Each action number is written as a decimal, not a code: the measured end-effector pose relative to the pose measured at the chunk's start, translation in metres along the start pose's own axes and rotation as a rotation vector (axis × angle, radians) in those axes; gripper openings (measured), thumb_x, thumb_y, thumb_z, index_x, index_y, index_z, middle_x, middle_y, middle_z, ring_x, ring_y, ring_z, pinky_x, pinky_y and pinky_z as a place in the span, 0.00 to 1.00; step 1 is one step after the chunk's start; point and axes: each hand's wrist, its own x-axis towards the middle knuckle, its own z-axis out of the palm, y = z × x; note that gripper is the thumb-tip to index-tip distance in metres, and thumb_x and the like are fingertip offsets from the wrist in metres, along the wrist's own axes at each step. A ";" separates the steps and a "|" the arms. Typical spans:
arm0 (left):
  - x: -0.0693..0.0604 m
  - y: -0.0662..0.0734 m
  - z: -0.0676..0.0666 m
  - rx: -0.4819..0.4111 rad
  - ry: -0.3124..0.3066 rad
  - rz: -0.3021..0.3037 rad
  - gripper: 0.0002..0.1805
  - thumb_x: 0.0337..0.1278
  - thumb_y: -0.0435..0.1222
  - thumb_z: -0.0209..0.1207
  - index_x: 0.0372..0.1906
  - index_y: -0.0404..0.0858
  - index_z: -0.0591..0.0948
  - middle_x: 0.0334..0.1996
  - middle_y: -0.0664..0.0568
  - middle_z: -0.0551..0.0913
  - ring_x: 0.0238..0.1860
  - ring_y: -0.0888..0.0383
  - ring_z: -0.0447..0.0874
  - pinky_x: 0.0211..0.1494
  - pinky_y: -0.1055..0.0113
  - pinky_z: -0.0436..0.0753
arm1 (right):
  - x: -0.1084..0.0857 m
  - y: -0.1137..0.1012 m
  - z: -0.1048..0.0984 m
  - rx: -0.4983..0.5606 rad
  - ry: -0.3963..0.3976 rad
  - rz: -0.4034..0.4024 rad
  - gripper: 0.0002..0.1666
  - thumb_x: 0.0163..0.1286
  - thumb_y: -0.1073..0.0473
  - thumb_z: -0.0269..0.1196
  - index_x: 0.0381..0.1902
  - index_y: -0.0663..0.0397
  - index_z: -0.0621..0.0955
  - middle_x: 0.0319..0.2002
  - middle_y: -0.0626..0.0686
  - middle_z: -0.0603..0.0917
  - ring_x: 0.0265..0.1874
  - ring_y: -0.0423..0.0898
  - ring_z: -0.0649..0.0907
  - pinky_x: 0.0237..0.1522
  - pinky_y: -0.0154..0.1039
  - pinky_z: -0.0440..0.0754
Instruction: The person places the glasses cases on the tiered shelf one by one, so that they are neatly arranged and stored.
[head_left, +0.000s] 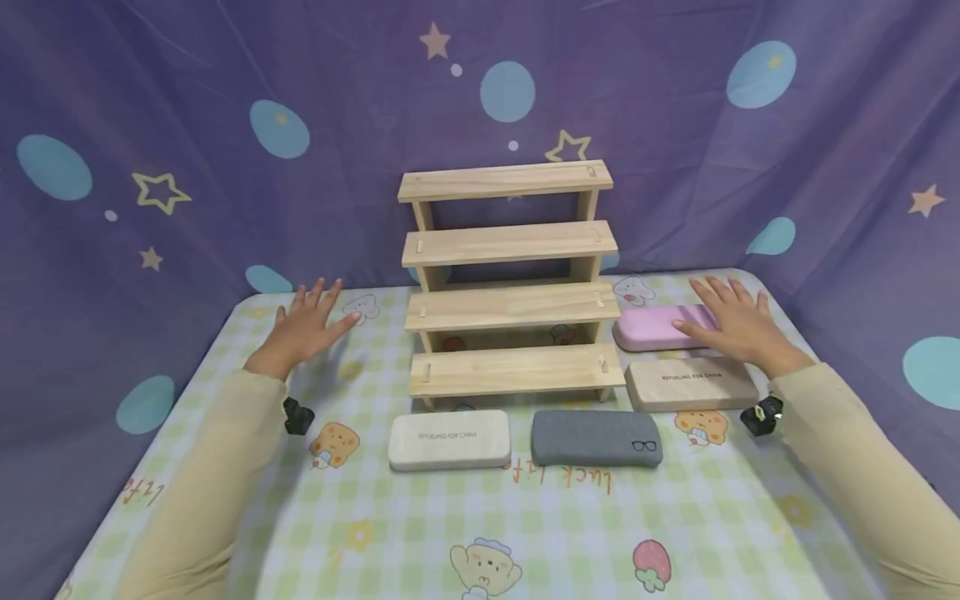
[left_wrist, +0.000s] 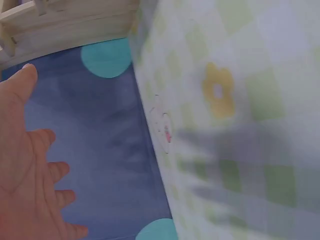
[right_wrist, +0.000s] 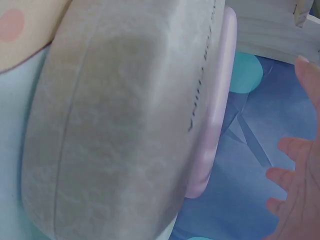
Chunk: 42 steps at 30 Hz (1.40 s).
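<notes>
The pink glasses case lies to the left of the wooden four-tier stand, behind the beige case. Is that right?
Not to the left: the head view shows the pink glasses case to the right of the wooden four-tier stand. It does lie behind the beige case.

Closed pink case (head_left: 651, 327) flat behind tan case (head_left: 692, 390)

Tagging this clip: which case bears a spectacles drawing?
The grey case, near its right end; white case and beige case bear lettering; pink case shows neither.

Curtained booth, room type unclear: purple star-printed drapes (head_left: 352, 183), green-checked tablecloth (head_left: 408, 521).
</notes>
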 end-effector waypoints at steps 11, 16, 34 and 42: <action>-0.003 0.008 -0.017 -0.160 0.119 0.100 0.44 0.66 0.63 0.36 0.75 0.46 0.35 0.74 0.41 0.31 0.72 0.38 0.24 0.66 0.31 0.33 | -0.006 0.008 -0.007 0.127 0.039 -0.090 0.49 0.66 0.41 0.57 0.74 0.57 0.50 0.71 0.68 0.51 0.69 0.72 0.46 0.61 0.75 0.31; -0.003 0.021 -0.024 -0.289 0.165 0.193 0.41 0.68 0.57 0.41 0.75 0.46 0.37 0.75 0.45 0.34 0.73 0.42 0.28 0.70 0.37 0.35 | -0.008 0.015 -0.012 0.185 0.065 -0.162 0.48 0.65 0.44 0.59 0.73 0.61 0.53 0.70 0.70 0.52 0.69 0.70 0.47 0.65 0.71 0.37; -0.006 0.071 -0.006 -0.942 0.323 0.417 0.32 0.67 0.29 0.50 0.73 0.36 0.55 0.70 0.41 0.59 0.71 0.46 0.54 0.71 0.56 0.59 | -0.041 0.025 -0.007 0.551 -0.002 -0.255 0.40 0.61 0.66 0.62 0.71 0.49 0.63 0.69 0.46 0.64 0.65 0.25 0.57 0.69 0.36 0.55; 0.000 0.073 0.014 -1.065 0.331 0.423 0.29 0.62 0.22 0.51 0.68 0.26 0.61 0.66 0.33 0.63 0.67 0.41 0.59 0.63 0.78 0.67 | -0.051 0.038 0.001 0.790 -0.095 -0.379 0.32 0.62 0.77 0.56 0.66 0.68 0.66 0.63 0.52 0.72 0.64 0.31 0.65 0.61 0.19 0.60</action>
